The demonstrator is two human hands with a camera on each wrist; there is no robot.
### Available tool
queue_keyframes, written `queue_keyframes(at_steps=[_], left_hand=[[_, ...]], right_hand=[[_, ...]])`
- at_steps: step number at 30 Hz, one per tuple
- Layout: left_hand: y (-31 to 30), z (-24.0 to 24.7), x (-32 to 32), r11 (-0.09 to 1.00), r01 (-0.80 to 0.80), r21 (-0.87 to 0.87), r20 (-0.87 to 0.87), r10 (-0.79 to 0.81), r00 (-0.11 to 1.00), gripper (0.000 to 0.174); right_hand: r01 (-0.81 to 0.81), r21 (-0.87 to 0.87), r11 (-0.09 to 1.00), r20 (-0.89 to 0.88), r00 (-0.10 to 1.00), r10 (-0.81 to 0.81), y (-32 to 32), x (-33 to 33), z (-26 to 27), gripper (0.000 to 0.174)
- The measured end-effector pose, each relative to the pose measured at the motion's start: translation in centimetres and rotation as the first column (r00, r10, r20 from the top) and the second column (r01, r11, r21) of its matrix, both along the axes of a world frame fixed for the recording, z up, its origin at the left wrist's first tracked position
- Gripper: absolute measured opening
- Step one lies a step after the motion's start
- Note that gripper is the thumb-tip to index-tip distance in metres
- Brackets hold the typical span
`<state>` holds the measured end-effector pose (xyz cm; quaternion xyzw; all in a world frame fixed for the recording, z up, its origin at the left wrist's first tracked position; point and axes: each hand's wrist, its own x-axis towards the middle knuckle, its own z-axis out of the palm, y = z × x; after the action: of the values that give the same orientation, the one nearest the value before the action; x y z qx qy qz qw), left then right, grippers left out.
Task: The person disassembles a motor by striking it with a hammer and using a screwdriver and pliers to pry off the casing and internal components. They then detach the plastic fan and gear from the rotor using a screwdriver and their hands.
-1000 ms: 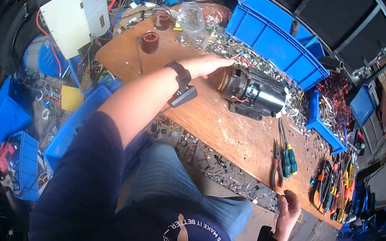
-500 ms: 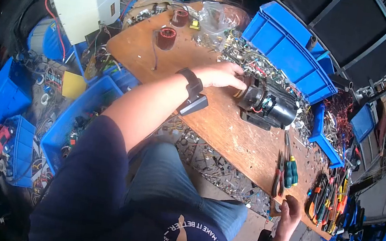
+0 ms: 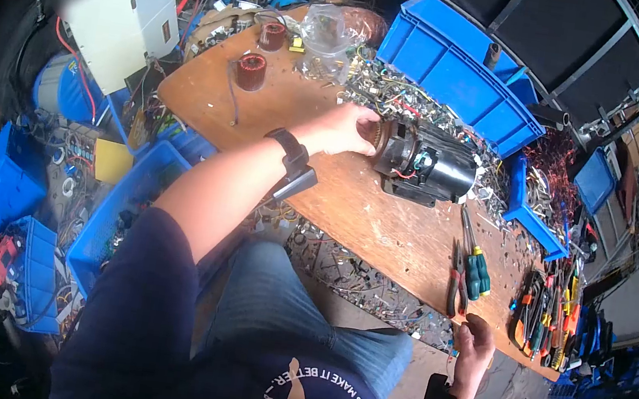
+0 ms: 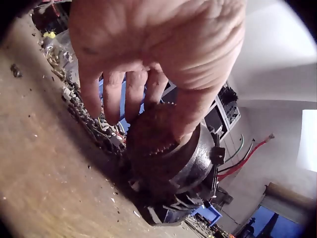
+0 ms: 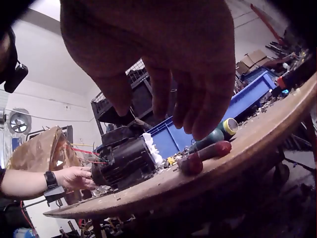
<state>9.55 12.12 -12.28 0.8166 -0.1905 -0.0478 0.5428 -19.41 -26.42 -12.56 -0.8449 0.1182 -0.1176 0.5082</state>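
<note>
1 black motor (image 3: pixel 441 167) lies on its side on the wood table (image 3: pixel 351 204), and the left hand (image 3: pixel 337 130) is right at its end. That hand grips the end by the coppery ring (image 3: pixel 377 138), with the thumb on 1 side and the fingers on the other. The motor is long, like a big can. Its long way runs from the left hand off to the person's right, so most of it sits past the fingertips.

The left hand is much nearer to it than the right hand (image 3: pixel 476 343). The right hand is well apart, by the table's edge, near the pliers (image 3: pixel 454 283). Its fingers bend loosely and hold nothing. 2 green-handled tools (image 3: pixel 477 274) lie between the motor and the right hand. Behind the motor is a big blue bin (image 3: pixel 457 76).
</note>
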Motion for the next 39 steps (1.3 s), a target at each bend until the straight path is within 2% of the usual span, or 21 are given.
queue_keyframes(at_steps=[2,5,8,11,14,17,20,21,22,23,24,25,27,30,33,34,37,38,39], left_hand=[[0.0,1.4,-1.3,0.999,-0.005,0.039,0.045,0.004,0.999,0.070],[-0.3,-0.8,-0.2,1.000,-0.018,-0.003,0.114,0.018,0.993,0.063],[-0.4,0.5,-1.0,0.999,-0.040,0.017,0.009,0.040,0.999,0.063],[-0.4,-0.5,-0.5,0.995,-0.004,-0.103,0.013,0.005,1.000,0.062],[-0.2,-0.9,0.1,0.998,-0.007,-0.061,0.051,0.010,0.999,0.063],[-0.1,-0.7,0.0,0.989,0.035,-0.143,-0.008,-0.036,0.999,0.064],[-0.2,0.4,-1.2,0.999,-0.018,-0.045,0.039,0.020,0.999,0.066],[-0.1,0.6,-1.1,0.998,0.020,-0.052,-0.030,-0.021,0.999,0.066],[-0.2,0.6,-1.1,1.000,0.010,-0.012,0.016,-0.009,1.000,0.066],[0.0,-0.5,-0.5,0.997,-0.005,-0.081,-0.016,0.004,1.000,0.067],[0.1,-0.7,-0.3,0.999,-0.028,-0.014,0.030,0.029,0.999,0.068],[0.1,-0.2,-0.4,0.999,-0.036,0.016,-0.012,0.036,0.999,0.069],[0.5,-1.2,0.3,0.998,-0.006,-0.058,0.008,0.006,1.000,0.071],[0.7,-0.9,0.9,1.000,0.019,0.021,-0.009,-0.019,1.000,0.074],[0.9,0.5,0.9,0.999,0.031,0.012,-0.005,-0.031,1.000,0.074],[1.0,1.7,0.7,0.996,-0.028,0.089,0.018,0.027,0.999,0.075],[-0.3,5.0,-0.5,0.993,-0.113,0.027,-0.056,0.115,0.992,0.076],[-0.7,4.8,0.0,0.990,-0.127,0.057,0.069,0.123,0.990,0.073],[-1.5,5.2,-0.1,0.983,-0.128,0.133,0.111,0.114,0.987,0.072]], right_hand=[[0.009,0.002,1.000,-0.032,0.999,-0.009,-0.5,-0.1,-0.4,0.031],[-0.009,-0.049,0.999,-0.011,1.000,0.009,-0.1,-0.1,-0.5,0.031],[-0.015,-0.052,0.999,-0.009,1.000,0.015,-0.5,-0.1,-1.1,0.031],[-0.010,-0.039,0.999,-0.005,1.000,0.010,-0.3,-0.1,-1.1,0.032],[0.009,-0.025,1.000,-0.021,1.000,-0.010,-0.1,-0.2,-1.0,0.032],[0.008,-0.046,0.999,-0.001,1.000,-0.008,-0.1,-0.2,-0.9,0.032],[0.024,-0.032,0.999,-0.006,1.000,-0.024,0.0,-0.3,-0.8,0.034],[0.071,-0.005,0.997,-0.063,0.995,-0.071,0.6,-0.4,0.1,0.034],[0.061,-0.010,0.998,-0.017,0.998,-0.061,0.3,-0.4,-0.4,0.034],[0.049,-0.014,0.999,0.026,0.998,-0.049,0.0,-0.4,-1.0,0.034],[0.047,-0.060,0.997,0.056,0.997,-0.044,0.0,-0.5,-1.0,0.032],[0.044,-0.105,0.994,0.083,0.996,-0.035,0.1,-0.5,-1.1,0.030],[0.072,-0.070,0.995,0.097,0.993,-0.066,0.4,-0.9,-0.9,0.032],[0.071,-0.137,0.988,0.138,0.989,-0.052,0.1,-1.1,-1.3,0.032],[0.087,-0.073,0.994,0.155,0.985,-0.075,0.0,-1.4,-1.1,0.033],[0.089,-0.034,0.995,0.161,0.983,-0.083,-0.4,-1.5,-1.6,0.033],[0.079,0.030,0.996,0.187,0.979,-0.083,-0.7,-1.3,-1.2,0.033],[0.097,0.001,0.995,0.197,0.976,-0.095,-0.6,-1.0,-1.0,0.032],[0.090,0.019,0.996,0.187,0.978,-0.092,-0.4,-0.8,-1.0,0.032]])
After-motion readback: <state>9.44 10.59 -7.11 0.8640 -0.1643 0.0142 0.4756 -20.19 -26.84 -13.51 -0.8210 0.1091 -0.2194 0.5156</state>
